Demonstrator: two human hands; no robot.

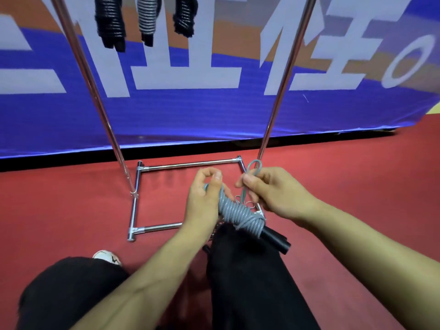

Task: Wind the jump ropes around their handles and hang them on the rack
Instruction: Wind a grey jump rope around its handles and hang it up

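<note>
Floor (pixel 59 198): red matting, smooth, running under everything in view.
Banner (pixel 190 115): blue with orange bands and big white characters, standing along the far edge of the floor.
Rack (pixel 190 164): chrome tubes; a rectangular base flat on the floor, two uprights rising from it and leaning out of the top of the view.
Hung ropes (pixel 110 22): three wound bundles dangling between the uprights at top left (two black, one grey and white), handle ends pointing down.
Shoe (pixel 107 257): white toe showing at lower left, beside a knee in black trousers.
Left hand (pixel 204 198): curled round the upper end of the bundle, thumb and forefinger pinched together above it.
Rope (pixel 240 213): grey cord coiled tightly round black handles, tilted, held over the near right corner of the rack base; the handle ends stick out lower right over a trouser leg.
Right hand (pixel 269 189): pinching the loose cord, a small loop standing up above the fingers.
</note>
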